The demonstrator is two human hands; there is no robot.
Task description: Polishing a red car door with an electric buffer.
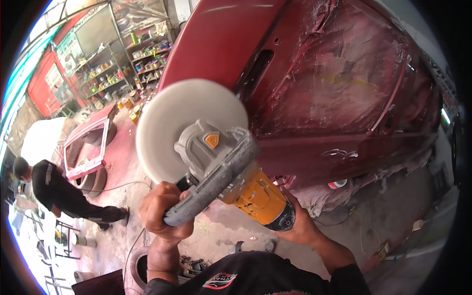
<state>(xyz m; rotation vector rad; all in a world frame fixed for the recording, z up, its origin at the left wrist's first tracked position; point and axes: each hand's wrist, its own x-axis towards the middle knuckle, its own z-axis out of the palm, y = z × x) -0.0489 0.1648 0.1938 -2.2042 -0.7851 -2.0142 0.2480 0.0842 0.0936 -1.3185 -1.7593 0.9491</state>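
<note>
A yellow and grey power polisher [258, 194] is held up in front of me, its round white pad [160, 118] toward the far left. The pad looks smeared, as if spinning. My left hand [164, 211] is wrapped round the dark grey loop handle. Round the yellow body's rear end, my right hand [300, 223] is closed, its fingers partly hidden underneath. Beyond the tool stands a dark red car [221, 44]. The pad overlaps the edge of its smooth panel; whether they touch I cannot tell. Wrinkled, paint-dusted plastic sheeting [344, 83] covers the car's window area.
At the left, a person in dark clothes [56, 189] bends over beside a detached car door frame [88, 142] and tires [98, 182]. Shelves [150, 56] with paint cans line the far wall. A cord [130, 255] crosses the floor near another tire [141, 268].
</note>
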